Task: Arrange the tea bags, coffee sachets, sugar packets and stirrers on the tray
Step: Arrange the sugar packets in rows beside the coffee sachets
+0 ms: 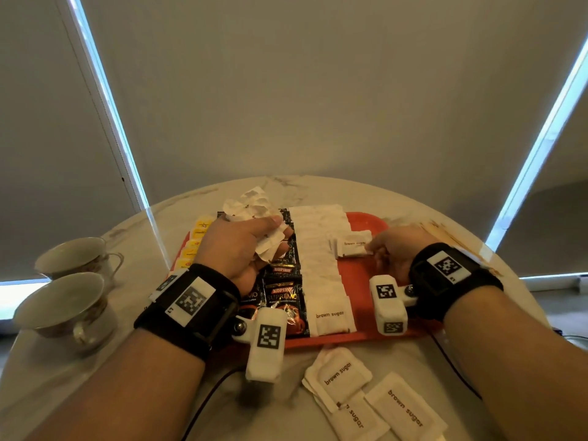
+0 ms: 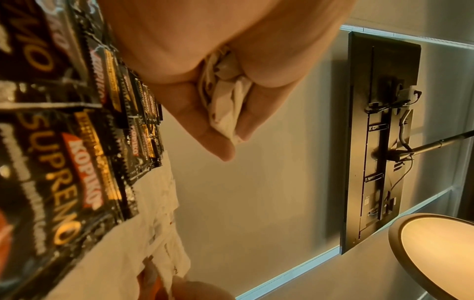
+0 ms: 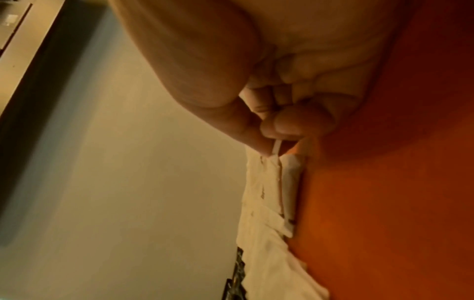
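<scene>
Left hand (image 1: 237, 246): clutches a bunch of white packets (image 1: 270, 241) above the coffee sachets (image 1: 283, 297)
Right hand (image 1: 393, 249): pinches a sugar packet (image 1: 353, 248) on the red tray (image 1: 362, 275)
Worktop (image 1: 178, 370): two teacups (image 1: 68, 281) left, loose brown sugar packets (image 1: 366, 396) near edge

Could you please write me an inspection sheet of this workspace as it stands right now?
Surface: round marble table carrying a red tray.
Job's things: on the tray, yellow tea bags, Kopiko coffee sachets and a row of brown sugar packets; loose sugar packets on the table near the person; wooden stirrers right of the tray.
Clutter: two teacups at left.
Grippers: left hand grips a crumpled bunch of packets; right hand pinches a sugar packet.
Cables: dark cable below the left wrist.
Surroundings: grey blinds.
</scene>
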Available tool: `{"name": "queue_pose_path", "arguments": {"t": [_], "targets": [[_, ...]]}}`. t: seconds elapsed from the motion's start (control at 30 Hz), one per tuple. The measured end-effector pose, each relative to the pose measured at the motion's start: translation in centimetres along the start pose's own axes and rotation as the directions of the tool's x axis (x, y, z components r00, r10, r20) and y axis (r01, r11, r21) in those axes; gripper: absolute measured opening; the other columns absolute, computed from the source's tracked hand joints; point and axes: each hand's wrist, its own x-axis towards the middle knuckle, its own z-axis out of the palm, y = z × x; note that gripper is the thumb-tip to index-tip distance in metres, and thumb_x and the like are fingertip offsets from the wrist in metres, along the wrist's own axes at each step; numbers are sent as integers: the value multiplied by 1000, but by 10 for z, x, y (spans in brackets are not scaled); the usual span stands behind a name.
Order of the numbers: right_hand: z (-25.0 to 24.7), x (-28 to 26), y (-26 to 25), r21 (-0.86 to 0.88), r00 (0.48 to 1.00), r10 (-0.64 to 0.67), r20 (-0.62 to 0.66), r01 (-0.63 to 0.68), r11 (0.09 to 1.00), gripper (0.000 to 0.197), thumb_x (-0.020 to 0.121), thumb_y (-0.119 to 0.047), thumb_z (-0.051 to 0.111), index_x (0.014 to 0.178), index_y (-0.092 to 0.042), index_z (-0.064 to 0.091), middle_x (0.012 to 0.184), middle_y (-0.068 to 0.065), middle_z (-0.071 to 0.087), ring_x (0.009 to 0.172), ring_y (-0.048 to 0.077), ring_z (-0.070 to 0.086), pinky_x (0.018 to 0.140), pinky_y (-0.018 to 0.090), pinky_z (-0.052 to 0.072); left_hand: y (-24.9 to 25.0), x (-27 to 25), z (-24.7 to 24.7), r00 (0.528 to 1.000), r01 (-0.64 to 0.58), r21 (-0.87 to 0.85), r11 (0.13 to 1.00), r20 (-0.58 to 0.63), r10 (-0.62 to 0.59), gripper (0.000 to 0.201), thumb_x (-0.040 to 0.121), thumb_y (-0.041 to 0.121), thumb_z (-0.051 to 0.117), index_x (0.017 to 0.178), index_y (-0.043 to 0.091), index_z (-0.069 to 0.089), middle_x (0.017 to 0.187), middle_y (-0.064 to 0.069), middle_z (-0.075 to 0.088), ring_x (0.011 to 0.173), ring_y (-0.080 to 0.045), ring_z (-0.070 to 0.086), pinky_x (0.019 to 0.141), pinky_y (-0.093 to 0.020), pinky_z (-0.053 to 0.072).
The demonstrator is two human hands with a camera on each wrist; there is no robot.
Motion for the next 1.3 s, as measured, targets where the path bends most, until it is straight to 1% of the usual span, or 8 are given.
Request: {"name": "queue_pose_path", "arguments": {"t": [0.2,0.33,0.57,0.83,0.97,1.03,1.13,1.3], "targets": [[2,-2,1,-101,999,6,-35,-10,995,16,81,5,74,85,0,60,59,7,56,50,16,51,65,31,44,1,2,-1,1000,-2,7,1000,-4,2,13,91,2,74,102,1,67,79,-16,77,72,-24,76,55,-30,62],[3,-2,-1,-116,999,-16,-34,12,993,21,83,6,75,76,-1,57,60,7,55,52,17,50,63,30,47,1,3,-3,1000,1,18,1000,-5,-1,14,92,3,74,104,-1,67,81,-17,77,70,-24,76,55,-29,62],[3,-1,-1,-160,998,-36,-42,29,987,5,86,3,71,87,1,67,55,6,59,56,18,56,80,33,46,-1,5,-4,1000,-19,20,1000,-5,19,12,93,3,73,103,5,67,77,-12,78,79,-27,75,69,-36,60],[1,0,2,-169,999,-46,-9,44,985,8,88,0,71,85,-1,63,66,11,63,60,21,60,80,36,48,1,4,-5,1000,1,18,1000,-9,-1,17,92,3,73,108,3,67,83,-17,78,72,-24,76,54,-29,61],[1,4,3,-144,994,-108,-29,103,984,19,84,-14,77,87,1,66,78,17,70,70,29,63,86,43,55,2,5,-6,1000,7,11,1000,-23,-7,23,92,4,74,113,3,66,90,-20,78,71,-23,76,52,-28,59],[1,2,2,-192,989,-147,-34,138,972,26,84,-21,77,94,1,71,82,18,73,70,31,61,79,41,54,2,5,-6,1000,6,8,1000,-23,-6,21,92,4,74,111,3,67,88,-19,78,73,-24,77,54,-30,60],[6,-2,0,-169,990,-138,20,140,976,17,89,-16,73,98,-1,71,76,9,68,56,20,52,62,33,45,1,6,-5,1000,3,25,1000,-22,-3,14,92,3,74,104,5,68,81,-14,78,75,-25,77,62,-33,63],[16,-2,2,-90,989,-102,103,112,990,14,94,-13,68,103,-2,70,81,7,66,55,13,47,57,27,40,0,4,-5,1000,5,34,999,-19,-5,13,93,4,73,104,6,67,81,-15,78,72,-24,76,61,-31,62]]}}
